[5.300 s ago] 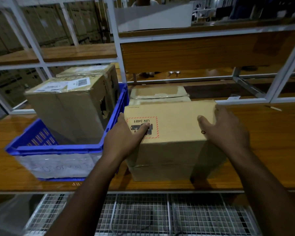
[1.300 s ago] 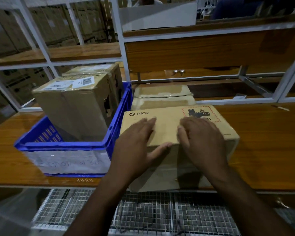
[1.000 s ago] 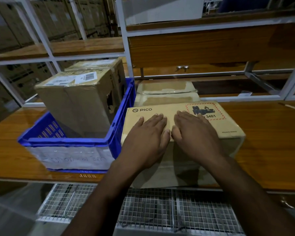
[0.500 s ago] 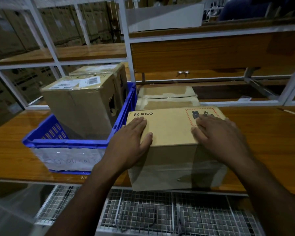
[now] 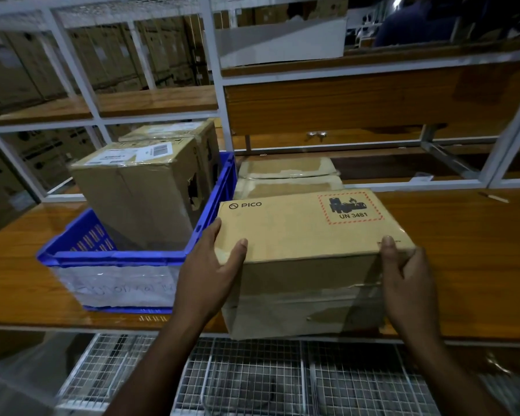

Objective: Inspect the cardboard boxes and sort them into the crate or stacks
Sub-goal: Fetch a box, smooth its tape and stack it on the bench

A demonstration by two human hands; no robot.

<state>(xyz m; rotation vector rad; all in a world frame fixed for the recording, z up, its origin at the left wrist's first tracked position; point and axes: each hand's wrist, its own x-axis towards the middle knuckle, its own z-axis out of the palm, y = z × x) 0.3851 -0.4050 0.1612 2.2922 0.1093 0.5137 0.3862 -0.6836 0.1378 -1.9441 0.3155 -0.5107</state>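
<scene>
A PICO cardboard box (image 5: 300,232) with a red UN 3481 label sits at the front edge of the wooden bench (image 5: 463,250). My left hand (image 5: 210,274) grips its left near corner, thumb on top. My right hand (image 5: 409,283) grips its right near corner, thumb on the top edge. A blue crate (image 5: 117,259) to the left holds two taped boxes; the front one (image 5: 138,187) has a torn right side and a white shipping label. The second one (image 5: 189,136) stands behind it.
A stack of two flat boxes (image 5: 288,175) lies right behind the PICO box. White metal shelf frames (image 5: 219,94) rise behind the bench. A wire mesh shelf (image 5: 252,379) lies below the bench's front edge. Someone in blue (image 5: 415,22) is at the far top right.
Both hands have slid from the box's top outward to its near corners and now grip its sides. The box's front has come a little nearer the bench's edge.
</scene>
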